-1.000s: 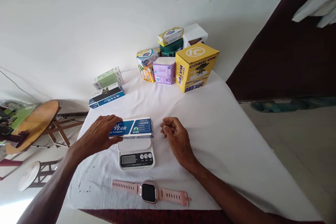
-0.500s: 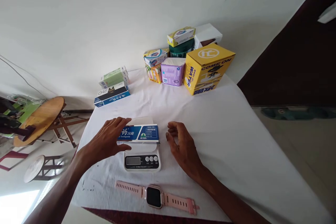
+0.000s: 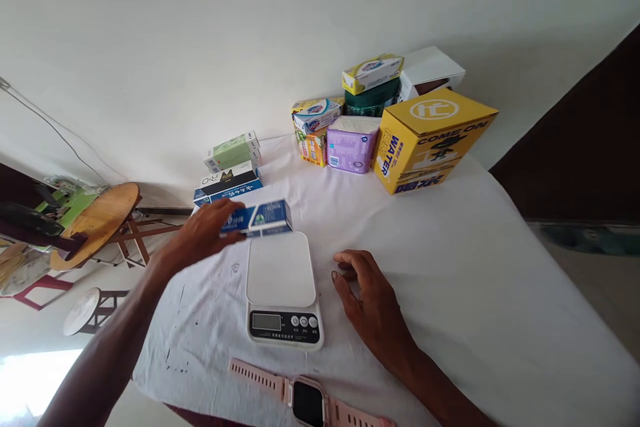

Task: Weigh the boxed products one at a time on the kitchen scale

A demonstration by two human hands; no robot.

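A blue and white toothpaste box [image 3: 267, 215] is gripped at its left end by my left hand [image 3: 213, 230], fingers on the far side and thumb on the near side. The box is above the cloth, just beyond the far edge of a white kitchen scale [image 3: 281, 270]. Nothing lies on the scale's plate, and its display looks blank. To the right of the scale, my right hand [image 3: 373, 303] hovers or rests by the cloth with fingers loosely curled and apart, holding nothing. A pink-strapped smartwatch [image 3: 307, 401] lies in front of the scale.
A blue box [image 3: 230, 187] and a green box [image 3: 233, 152] stand at the back left. Toward the wall are a purple tissue pack [image 3: 351, 147], stacked soap boxes [image 3: 317, 115], a dark green tub [image 3: 367, 101], a yellow carton [image 3: 430, 140] and a white box [image 3: 433, 67].
My left hand has lifted the toothpaste box off the scale and carried it away toward the back left, baring the plate. My right hand has stayed beside the scale. The view has shifted slightly.
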